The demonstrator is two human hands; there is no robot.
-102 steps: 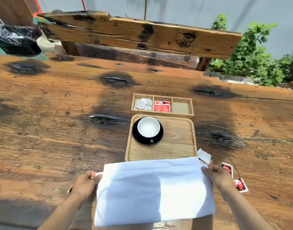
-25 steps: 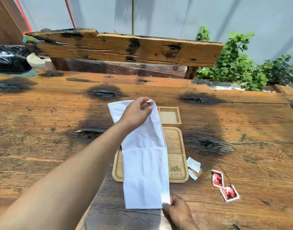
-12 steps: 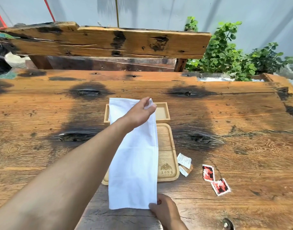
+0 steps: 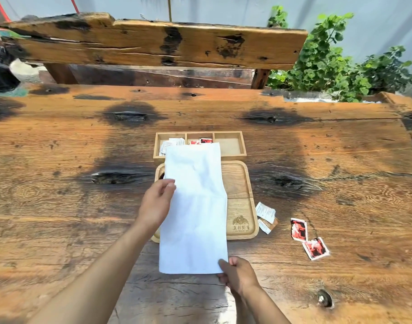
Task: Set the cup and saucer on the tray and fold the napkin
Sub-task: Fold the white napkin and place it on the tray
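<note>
A white napkin (image 4: pixel 194 206), folded into a long strip, lies lengthwise over the left half of the wooden tray (image 4: pixel 237 183). Its far end reaches onto the sachet box and its near end rests on the table. My left hand (image 4: pixel 157 203) is at the strip's left edge near its middle, fingers slightly apart and touching the cloth. The near right corner is pinched by my right hand (image 4: pixel 235 273). Cup and saucer are hidden under the napkin; only a dark sliver of saucer (image 4: pixel 162 175) shows at the tray's left edge.
A three-compartment wooden box (image 4: pixel 228 146) with sachets stands just behind the tray. Loose sachets lie to the right of the tray: white and brown ones (image 4: pixel 265 216), red ones (image 4: pixel 307 239). A wooden bench back and green plants stand beyond the table.
My left hand has let go of the napkin's far end, which dropped flat over the tray and box, and has come back to the strip's left edge. My right hand stays at the near corner.
</note>
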